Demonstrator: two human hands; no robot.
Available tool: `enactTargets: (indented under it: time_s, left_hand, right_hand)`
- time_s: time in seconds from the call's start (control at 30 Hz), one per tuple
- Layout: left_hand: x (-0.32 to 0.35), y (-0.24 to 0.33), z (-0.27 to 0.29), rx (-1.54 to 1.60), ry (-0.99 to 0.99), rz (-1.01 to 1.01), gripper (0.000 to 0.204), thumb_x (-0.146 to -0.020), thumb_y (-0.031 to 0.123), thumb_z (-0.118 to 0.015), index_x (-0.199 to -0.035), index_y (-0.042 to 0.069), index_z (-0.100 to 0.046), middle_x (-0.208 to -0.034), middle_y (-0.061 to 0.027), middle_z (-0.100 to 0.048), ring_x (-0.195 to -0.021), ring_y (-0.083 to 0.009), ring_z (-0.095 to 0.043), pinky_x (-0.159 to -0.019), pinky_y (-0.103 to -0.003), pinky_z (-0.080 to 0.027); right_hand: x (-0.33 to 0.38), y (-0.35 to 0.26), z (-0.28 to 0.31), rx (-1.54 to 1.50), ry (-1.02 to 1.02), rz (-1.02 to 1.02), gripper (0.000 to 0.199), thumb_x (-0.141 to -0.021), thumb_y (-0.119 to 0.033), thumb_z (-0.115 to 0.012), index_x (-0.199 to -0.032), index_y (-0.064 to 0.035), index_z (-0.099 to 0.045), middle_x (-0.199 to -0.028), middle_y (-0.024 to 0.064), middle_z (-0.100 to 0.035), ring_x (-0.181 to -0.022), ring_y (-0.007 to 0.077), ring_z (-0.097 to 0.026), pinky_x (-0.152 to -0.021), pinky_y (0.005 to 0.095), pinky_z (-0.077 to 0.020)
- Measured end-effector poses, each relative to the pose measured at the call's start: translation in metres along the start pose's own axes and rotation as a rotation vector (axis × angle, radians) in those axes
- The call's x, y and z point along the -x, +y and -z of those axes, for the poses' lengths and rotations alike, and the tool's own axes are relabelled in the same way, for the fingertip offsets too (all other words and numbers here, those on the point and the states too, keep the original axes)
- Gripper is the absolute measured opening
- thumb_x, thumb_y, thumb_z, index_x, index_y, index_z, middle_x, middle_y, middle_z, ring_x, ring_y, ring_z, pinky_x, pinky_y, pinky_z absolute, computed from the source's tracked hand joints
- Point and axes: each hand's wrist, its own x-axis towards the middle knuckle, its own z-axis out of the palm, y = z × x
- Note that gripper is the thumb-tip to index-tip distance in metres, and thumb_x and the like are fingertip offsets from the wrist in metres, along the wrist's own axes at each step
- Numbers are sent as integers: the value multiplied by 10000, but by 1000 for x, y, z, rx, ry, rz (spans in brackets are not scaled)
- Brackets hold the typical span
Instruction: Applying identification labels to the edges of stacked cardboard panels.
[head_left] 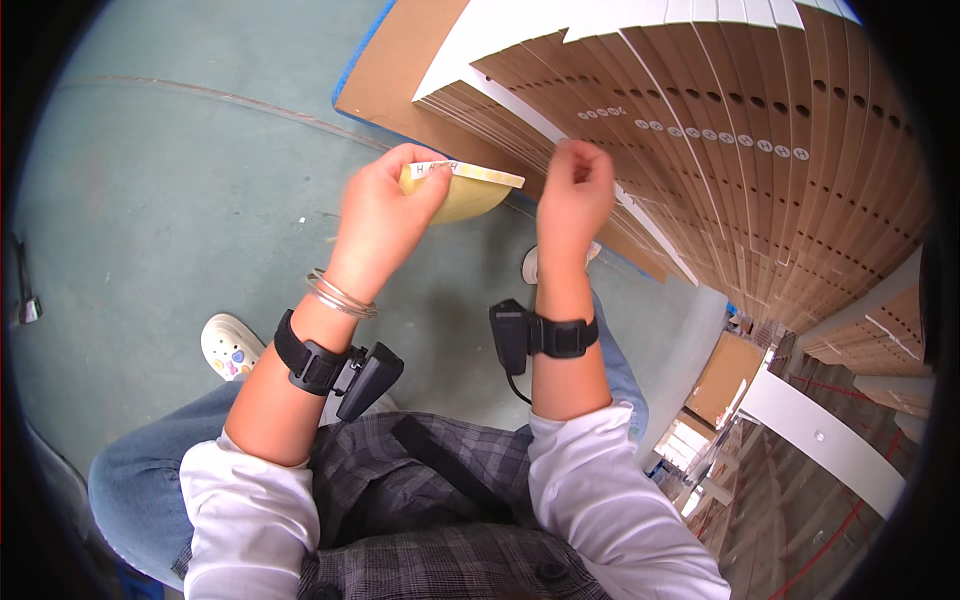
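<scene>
Here the left hand (pixel 385 215) holds a yellow sheet of stickers (pixel 462 190), its grip clamped on the sheet's near corner with the thumb on top; the sheet bows downward in the middle and carries a white strip of small labels along its upper edge. The right hand (pixel 575 195) is just beside the sheet's far end, its fingers curled in and pinched together. Whether a peeled label sits between the fingertips I cannot tell, as it would be too small to see. Both hands are raised above the green floor (pixel 170 200), close in front of a tall stack of brown cardboard panels (pixel 760 150). The panels are punched with rows of round holes, and a line of small white round stickers (pixel 700 133) runs across their edges.

The risks, as I judge them, are small but real. The sheet is held by one corner only and already sags, so a pull from the right hand could fold it or tug it loose. A freshly lifted label could curl onto a fingertip or stick to itself. And since the panel edges are narrow and tightly packed, a label could land crooked or bridge two neighbouring panels.
</scene>
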Motion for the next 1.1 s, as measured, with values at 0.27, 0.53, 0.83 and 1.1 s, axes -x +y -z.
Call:
enactTargets:
  time_s: [0.27, 0.53, 0.83, 1.1]
  left_hand:
    - [2, 1, -1, -57, -13, -57, 148, -819, 165, -566, -847, 21, -547, -723, -11, -567, -659, -65, -500, -584, -223, -428]
    - [4, 0, -3, -59, -5, -128, 154, -836, 167, -532, -841, 15, -505, -725, -23, -547, -674, -75, -482, -609, -234, -420]
    - [0, 3, 1, -16, 77, 29, 175, -830, 176, -524, -837, 0, -525, -697, -90, -589, -634, -134, -542, -605, -285, -445]
    - [-1, 1, 2, -53, 82, 16, 177, -828, 183, -527, -827, 6, -528, -683, -73, -582, -624, -119, -534, -589, -279, -442]
  right_hand:
    - [29, -25, -2, 270, -334, 681, 106, -691, -112, -638, -777, -114, -576, -785, 17, -499, -774, 207, -483, -695, 341, -346]
    - [35, -32, -3, 453, -250, 863, 123, -657, -101, -641, -731, -115, -544, -768, 9, -464, -752, 188, -471, -696, 344, -344]
    - [25, -11, -10, -53, -216, 297, 87, -716, -67, -614, -750, -57, -535, -751, 43, -499, -694, 198, -485, -650, 310, -390]
    - [-12, 6, -11, -162, 61, -41, 90, -771, -116, -619, -783, -38, -576, -792, 25, -492, -684, 127, -450, -625, 257, -386]
